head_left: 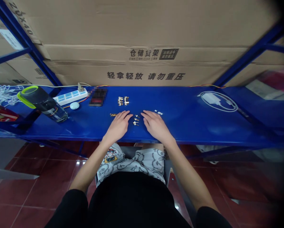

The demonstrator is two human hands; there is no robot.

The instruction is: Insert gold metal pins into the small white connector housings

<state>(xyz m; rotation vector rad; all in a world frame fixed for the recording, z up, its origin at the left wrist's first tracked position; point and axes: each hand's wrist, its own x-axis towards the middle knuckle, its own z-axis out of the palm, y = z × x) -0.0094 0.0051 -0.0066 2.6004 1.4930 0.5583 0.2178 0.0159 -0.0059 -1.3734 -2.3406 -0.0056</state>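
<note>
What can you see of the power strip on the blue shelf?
The power strip is a long white plastic bar lying flat and slightly angled toward the back left of the blue shelf. Its top has a row of blue panels, too blurred to tell apart. A pale plug stands in its far end, and a white cable runs off along the shelf's back edge. Nothing else clearly touches it.

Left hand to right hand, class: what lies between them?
In the head view, a short row of small metal pins lies on the blue steel shelf between the left hand and right hand.
</note>
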